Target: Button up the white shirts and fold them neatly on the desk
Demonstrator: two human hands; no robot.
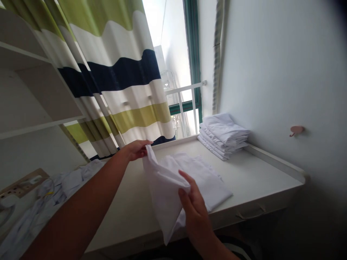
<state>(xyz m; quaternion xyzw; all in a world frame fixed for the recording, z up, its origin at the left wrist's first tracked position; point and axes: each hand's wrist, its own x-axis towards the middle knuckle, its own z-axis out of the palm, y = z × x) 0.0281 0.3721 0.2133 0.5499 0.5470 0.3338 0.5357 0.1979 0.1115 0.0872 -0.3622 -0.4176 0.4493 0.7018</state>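
A white cloth [168,184] lies partly folded on the white table [257,173]. My left hand [137,149] pinches its far upper corner, lifted a little off the table. My right hand [195,209] grips the near corner of the same folded edge, thumb on top. The raised fold hangs between both hands, and its lower tip drops over the table's front edge. The rest of the cloth stays flat on the tabletop to the right.
A stack of folded white cloths [223,135] sits at the table's far right corner by the wall. A heap of unfolded white garments [54,191] lies at the left. A striped curtain [116,79], shelves [29,90] and a wall hook [296,130] surround the table.
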